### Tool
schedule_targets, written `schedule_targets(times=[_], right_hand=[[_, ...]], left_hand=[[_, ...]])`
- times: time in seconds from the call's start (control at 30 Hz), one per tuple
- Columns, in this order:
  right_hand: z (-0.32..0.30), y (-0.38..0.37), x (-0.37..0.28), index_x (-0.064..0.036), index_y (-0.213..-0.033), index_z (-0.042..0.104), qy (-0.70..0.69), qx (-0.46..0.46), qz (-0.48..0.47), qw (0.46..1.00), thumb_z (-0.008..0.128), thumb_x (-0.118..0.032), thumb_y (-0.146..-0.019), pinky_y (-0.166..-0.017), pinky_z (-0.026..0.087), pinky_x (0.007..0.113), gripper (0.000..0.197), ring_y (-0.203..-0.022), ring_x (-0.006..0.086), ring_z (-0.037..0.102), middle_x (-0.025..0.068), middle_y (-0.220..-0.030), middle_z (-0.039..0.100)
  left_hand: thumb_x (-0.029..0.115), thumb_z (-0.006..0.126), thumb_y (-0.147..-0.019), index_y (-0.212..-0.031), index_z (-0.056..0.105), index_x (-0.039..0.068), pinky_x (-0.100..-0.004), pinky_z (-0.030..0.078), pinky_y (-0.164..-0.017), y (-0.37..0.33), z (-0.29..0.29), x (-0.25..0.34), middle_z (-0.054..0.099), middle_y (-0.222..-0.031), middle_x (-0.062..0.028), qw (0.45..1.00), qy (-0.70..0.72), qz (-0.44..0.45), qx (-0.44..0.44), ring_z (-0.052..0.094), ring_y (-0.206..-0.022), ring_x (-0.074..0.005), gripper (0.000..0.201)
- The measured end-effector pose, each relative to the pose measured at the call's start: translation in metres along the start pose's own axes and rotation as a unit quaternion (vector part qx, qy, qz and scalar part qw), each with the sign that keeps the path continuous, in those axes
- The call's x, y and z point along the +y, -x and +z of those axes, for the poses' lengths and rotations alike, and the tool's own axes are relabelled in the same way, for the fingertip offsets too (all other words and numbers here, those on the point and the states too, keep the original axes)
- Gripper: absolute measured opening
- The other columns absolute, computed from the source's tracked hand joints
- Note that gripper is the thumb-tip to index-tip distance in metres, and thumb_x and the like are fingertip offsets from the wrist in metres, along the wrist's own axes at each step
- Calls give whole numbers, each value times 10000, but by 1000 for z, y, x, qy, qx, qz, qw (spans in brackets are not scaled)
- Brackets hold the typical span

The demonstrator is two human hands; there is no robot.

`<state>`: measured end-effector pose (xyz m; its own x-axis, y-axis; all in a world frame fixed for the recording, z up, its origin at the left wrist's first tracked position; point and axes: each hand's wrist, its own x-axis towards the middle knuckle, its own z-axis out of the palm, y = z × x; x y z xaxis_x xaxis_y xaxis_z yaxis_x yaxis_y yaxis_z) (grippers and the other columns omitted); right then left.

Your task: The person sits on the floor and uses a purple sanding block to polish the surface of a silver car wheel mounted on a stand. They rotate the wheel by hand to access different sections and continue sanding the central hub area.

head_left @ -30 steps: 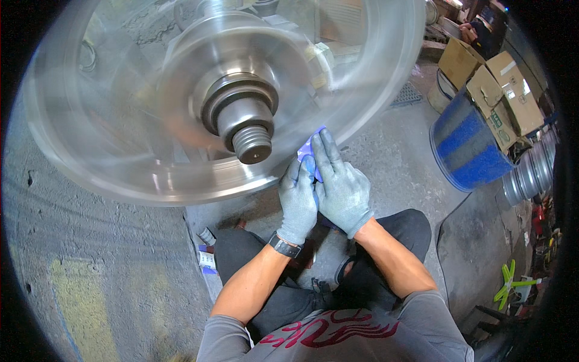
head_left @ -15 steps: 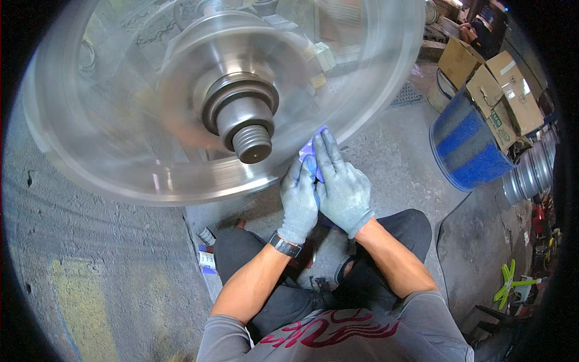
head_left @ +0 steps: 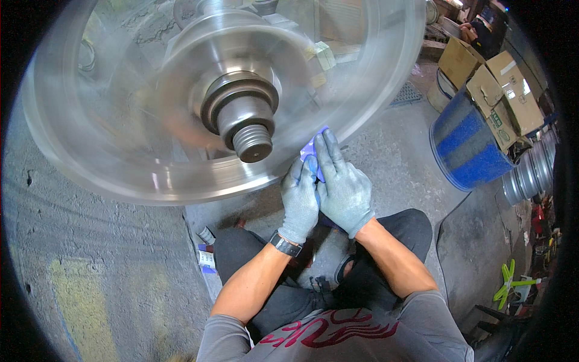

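Observation:
A large metal wheel rim spins in front of me, blurred by its motion. From its centre a steel shaft with a threaded end sticks out toward me. My left hand, in a grey glove, pinches a purple sheet of sandpaper with thumb and fingers. Beside it my gloved right hand presses the same sheet to the lower right part of the rim, its front fingers straight and together. The two hands touch. Where the sheet meets the metal is hidden by my fingers.
To the right stands a blue drum topped with open cardboard boxes; silver wheel rims are stacked behind it. Small purple-and-white pieces lie by my left knee. A bright green star-shaped tool is at the right. Another person is far back.
The wheel keeps spinning. My hands and the sandpaper stay almost exactly where they were.

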<state>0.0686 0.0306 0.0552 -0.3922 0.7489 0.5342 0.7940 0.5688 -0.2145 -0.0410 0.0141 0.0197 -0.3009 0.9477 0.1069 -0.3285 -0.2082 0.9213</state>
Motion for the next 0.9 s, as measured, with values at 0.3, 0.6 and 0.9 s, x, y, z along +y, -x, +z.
schedule_targets(times=[0.3,0.6,0.9], right_hand=[[1,1,1,-94,-1532,388,-9,-6,3,1000,642,-123,-787,-641,569,390,788,-678,277,665,113,-1622,309],[2,2,1,-104,-1532,393,-1,-2,1,1000,644,-117,-783,-651,571,387,789,-684,280,665,111,-1620,314],[-1,-1,-3,-97,-1516,423,-11,15,0,1000,653,-109,-773,-642,575,395,778,-653,281,655,109,-1595,363]], left_hand=[[253,524,-1067,-1172,641,-10,-270,478,-845,2,1,3,669,-1025,-27,1000,-13,7,-3,567,-927,-83,306],[249,514,-1072,-1173,639,-15,-271,477,-853,2,0,1,672,-1032,-33,1000,-13,14,-11,569,-932,-87,309],[238,519,-1069,-1224,629,-8,-277,482,-885,0,-2,-1,675,-1107,-45,999,30,-18,-2,585,-981,-98,311]])
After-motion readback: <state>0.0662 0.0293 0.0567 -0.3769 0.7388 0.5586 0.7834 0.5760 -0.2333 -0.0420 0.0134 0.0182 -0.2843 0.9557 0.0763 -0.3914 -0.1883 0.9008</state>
